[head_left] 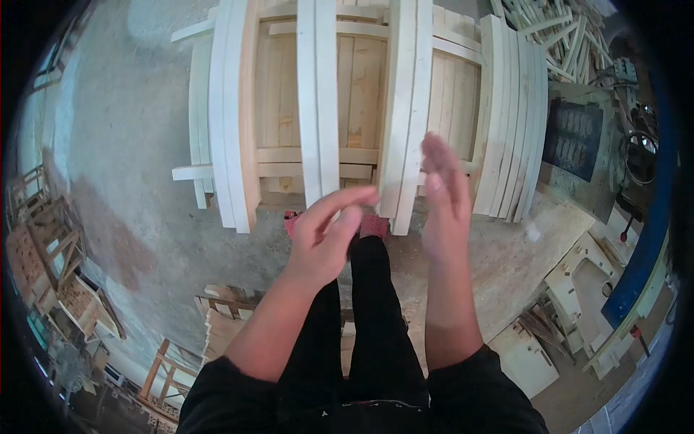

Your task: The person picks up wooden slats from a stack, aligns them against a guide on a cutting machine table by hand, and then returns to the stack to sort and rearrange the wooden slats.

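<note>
Both of my hands are raised in front of me, over the near ends of long pale wooden boards (318,94). My left hand (325,235) has its fingers stretched to the right, with the thumb beside them, and holds nothing. Slightly blurred, my right hand (446,192) points forward with extended fingers and is empty too. It is nearest to the paired boards (405,116) right of centre. A gap separates the two hands. The boards rest on crosswise wooden strips (278,170), above more planks.
More boards are stacked at the right (506,123) and left (231,116). A pile of thin strips (571,36) lies at the back right. A machine with a blue edge (636,282) stands at the right. Wooden frames (163,376) are at the lower left.
</note>
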### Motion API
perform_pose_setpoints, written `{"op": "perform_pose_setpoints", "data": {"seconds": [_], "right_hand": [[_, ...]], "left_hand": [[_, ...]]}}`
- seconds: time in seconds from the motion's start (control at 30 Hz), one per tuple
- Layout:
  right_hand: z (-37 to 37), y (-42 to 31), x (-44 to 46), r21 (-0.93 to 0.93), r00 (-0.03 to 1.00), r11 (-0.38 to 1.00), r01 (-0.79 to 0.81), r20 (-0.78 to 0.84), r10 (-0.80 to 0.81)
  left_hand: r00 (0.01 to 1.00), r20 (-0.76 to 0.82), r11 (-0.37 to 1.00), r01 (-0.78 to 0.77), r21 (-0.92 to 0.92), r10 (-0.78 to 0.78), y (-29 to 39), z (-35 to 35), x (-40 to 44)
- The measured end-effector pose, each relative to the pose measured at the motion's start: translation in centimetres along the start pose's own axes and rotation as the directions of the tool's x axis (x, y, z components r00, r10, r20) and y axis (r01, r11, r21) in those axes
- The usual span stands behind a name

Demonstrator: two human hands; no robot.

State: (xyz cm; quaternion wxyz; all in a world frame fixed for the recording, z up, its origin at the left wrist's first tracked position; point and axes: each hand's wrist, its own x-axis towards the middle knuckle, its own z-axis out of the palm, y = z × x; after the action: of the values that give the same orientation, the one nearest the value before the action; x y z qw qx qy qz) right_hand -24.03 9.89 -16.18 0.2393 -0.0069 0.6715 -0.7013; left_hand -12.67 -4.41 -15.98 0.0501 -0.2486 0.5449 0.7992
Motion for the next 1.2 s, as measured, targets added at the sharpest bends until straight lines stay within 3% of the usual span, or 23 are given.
{"op": "perform_pose_setpoints", "data": {"seconds": [0.03,0.07,0.13,0.17,0.23,0.27,0.4,0.47,0.5,0.57,0.7,0.77,0.8,0.9,0.97,1.0,1.07,1.1,1.17,1.2], "right_hand": [[1.2,-0.2,-0.9,-0.026,0.998,1.000,0.000,0.066,0.001],[2.6,0.0,-1.3,-0.033,0.992,0.999,-0.028,0.124,0.032],[5.2,1.7,-0.8,-0.034,0.990,0.995,-0.092,0.102,0.095],[6.4,2.2,-0.1,-0.031,0.985,0.987,-0.158,0.073,0.160],[8.6,2.7,1.9,-0.070,0.977,0.975,-0.209,0.025,0.211],[9.3,2.9,3.2,-0.099,0.966,0.961,-0.257,-0.043,0.254],[10.4,6.0,7.3,-0.125,0.917,0.909,-0.398,-0.023,0.398],[11.5,5.5,8.0,-0.150,0.892,0.881,-0.448,-0.011,0.451],[11.1,6.2,8.5,-0.159,0.896,0.883,-0.441,-0.010,0.445],[9.8,8.2,9.7,-0.004,0.884,0.900,-0.437,0.184,0.430],[10.9,5.3,7.9,0.054,0.906,0.907,-0.417,0.109,0.409],[10.7,3.8,6.1,-0.066,0.882,0.888,-0.455,0.107,0.459],[10.8,3.3,4.8,-0.061,0.885,0.891,-0.449,0.106,0.453],[10.7,0.4,-0.9,-0.212,0.980,0.971,-0.106,0.141,0.138],[10.1,-3.1,-4.9,-0.256,0.961,0.957,0.139,0.268,-0.068],[9.5,-4.6,-7.3,-0.270,0.954,0.946,0.179,0.283,-0.100],[8.6,-9.8,-12.0,-0.327,0.933,0.914,0.240,0.338,-0.124],[8.0,-12.6,-13.7,-0.304,0.909,0.927,0.221,0.408,-0.083],[6.9,-16.6,-17.1,-0.330,0.903,0.915,0.231,0.423,-0.075],[6.2,-18.2,-18.4,-0.365,0.920,0.911,0.193,0.390,-0.039]], "left_hand": [[0.993,-0.035,0.993,0.112,-0.033,-0.113,0.2,-0.9,-1.2],[0.994,-0.042,0.994,0.103,-0.038,-0.105,0.1,-1.6,-1.4],[0.938,-0.347,1.000,0.018,0.011,-0.013,-0.7,-2.9,-1.6],[0.934,-0.357,1.000,0.014,0.004,-0.012,-1.1,-3.4,-1.2],[0.913,-0.399,0.979,-0.003,0.204,0.086,-1.4,-4.6,1.1],[0.912,-0.406,0.979,0.029,0.200,0.056,-1.1,-5.0,2.4],[0.923,-0.384,0.979,0.061,0.196,0.020,-0.2,-5.5,9.1],[0.865,-0.403,0.944,0.329,0.008,-0.298,0.5,-5.3,11.6],[0.868,-0.401,0.947,0.321,0.001,-0.293,-0.5,-5.7,12.7],[0.923,-0.274,0.959,0.283,0.013,-0.269,-3.2,-6.1,14.4],[0.949,-0.211,0.971,0.221,-0.091,-0.235,-1.2,-5.5,12.4],[0.957,-0.220,0.972,0.148,-0.180,-0.187,-0.9,-4.7,10.3],[0.948,-0.269,0.971,0.115,-0.211,-0.171,-0.8,-4.1,8.9],[0.943,-0.320,0.980,0.028,-0.198,-0.092,1.7,-2.2,2.3],[0.933,-0.355,0.998,0.051,-0.033,-0.060,2.8,-0.8,-3.1],[0.957,-0.271,0.989,-0.126,-0.073,0.102,4.1,0.2,-5.9],[0.988,-0.146,0.992,-0.073,-0.101,0.058,7.3,2.1,-11.7],[0.968,-0.208,0.957,-0.187,-0.221,0.141,6.7,3.7,-13.6],[0.957,-0.256,0.864,-0.240,-0.443,0.135,10.3,7.5,-16.9],[0.962,-0.200,0.866,-0.255,-0.430,0.184,10.6,8.5,-17.9]]}}
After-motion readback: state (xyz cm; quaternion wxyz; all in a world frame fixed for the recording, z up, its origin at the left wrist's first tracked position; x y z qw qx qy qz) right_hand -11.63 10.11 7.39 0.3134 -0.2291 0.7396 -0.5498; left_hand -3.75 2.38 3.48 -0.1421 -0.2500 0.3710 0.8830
